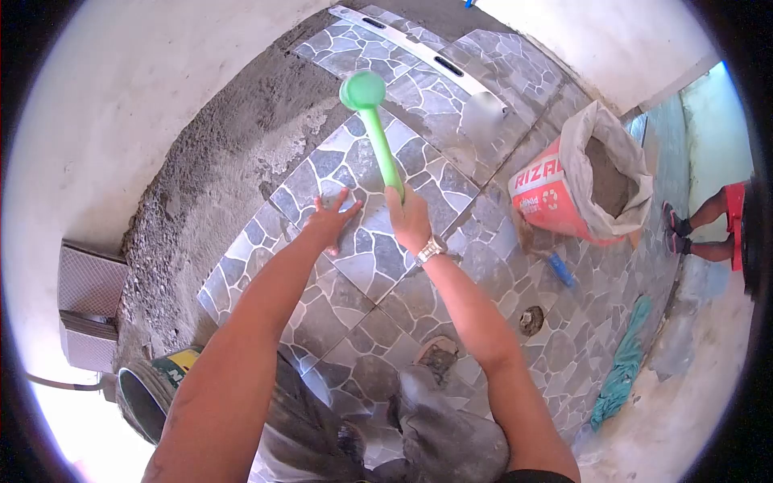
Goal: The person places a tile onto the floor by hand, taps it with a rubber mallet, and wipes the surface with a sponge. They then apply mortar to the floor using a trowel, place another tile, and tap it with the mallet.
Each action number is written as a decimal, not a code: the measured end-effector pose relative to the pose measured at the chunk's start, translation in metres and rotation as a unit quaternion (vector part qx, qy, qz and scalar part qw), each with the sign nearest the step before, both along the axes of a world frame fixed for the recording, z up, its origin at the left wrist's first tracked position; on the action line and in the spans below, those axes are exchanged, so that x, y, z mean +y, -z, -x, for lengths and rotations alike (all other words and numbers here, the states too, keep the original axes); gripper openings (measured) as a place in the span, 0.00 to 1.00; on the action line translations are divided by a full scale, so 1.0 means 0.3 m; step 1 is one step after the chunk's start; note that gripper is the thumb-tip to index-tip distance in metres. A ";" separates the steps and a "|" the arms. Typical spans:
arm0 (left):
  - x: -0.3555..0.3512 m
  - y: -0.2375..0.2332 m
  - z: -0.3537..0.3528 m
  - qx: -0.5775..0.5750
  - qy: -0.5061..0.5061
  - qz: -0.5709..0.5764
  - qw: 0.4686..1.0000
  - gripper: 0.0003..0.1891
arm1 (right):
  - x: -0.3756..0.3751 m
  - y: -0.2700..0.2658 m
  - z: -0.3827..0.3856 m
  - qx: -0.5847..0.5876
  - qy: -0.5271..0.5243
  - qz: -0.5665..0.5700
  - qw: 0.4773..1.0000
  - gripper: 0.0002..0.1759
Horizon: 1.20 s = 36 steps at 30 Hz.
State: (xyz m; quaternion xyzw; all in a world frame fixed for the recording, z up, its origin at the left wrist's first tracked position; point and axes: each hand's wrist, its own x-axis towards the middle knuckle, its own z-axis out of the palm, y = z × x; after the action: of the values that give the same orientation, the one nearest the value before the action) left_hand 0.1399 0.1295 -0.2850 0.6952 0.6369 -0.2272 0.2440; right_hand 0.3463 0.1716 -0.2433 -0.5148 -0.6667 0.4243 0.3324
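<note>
My right hand (411, 219), with a watch on the wrist, is wrapped round the handle of a green rubber mallet (364, 90). The mallet's head points away from me, over the far corner of a stone-patterned floor tile (423, 165). On that same tile my left hand (328, 223) lies with its fingers spread, to the left of the mallet handle. White lines run between the grey and bluish stone shapes of the tile. Rough grey mortar (241, 145) borders it on the far left side.
A long white spirit level (411, 50) lies on tiles at the back. An opened sack (555, 189) of grey powder stands right, near a blue-handled tool (561, 270). There are stacked tiles (90, 282), a bucket (145, 394), a teal cloth (624, 362), a floor drain (531, 320) and another person's legs (708, 225).
</note>
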 end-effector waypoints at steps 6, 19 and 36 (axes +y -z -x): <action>0.005 0.032 0.003 0.005 0.015 -0.002 1.000 0.74 | 0.126 0.204 -0.023 -0.108 -0.036 0.036 0.993 0.35; 0.087 0.063 -0.081 -0.044 -0.177 -0.004 0.983 0.66 | 0.065 -0.067 -0.083 -0.031 -0.015 0.065 0.997 0.30; 0.086 0.051 -0.073 -0.006 -0.122 -0.039 0.992 0.71 | -0.053 0.261 -0.329 -0.160 0.003 0.084 0.984 0.26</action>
State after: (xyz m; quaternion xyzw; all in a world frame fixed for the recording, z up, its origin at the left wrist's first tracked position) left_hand 0.1619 0.1552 -0.3002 0.6228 0.7237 -0.1662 0.2463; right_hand 0.4450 0.1557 -0.3217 -0.6041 -0.6719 0.3896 0.1782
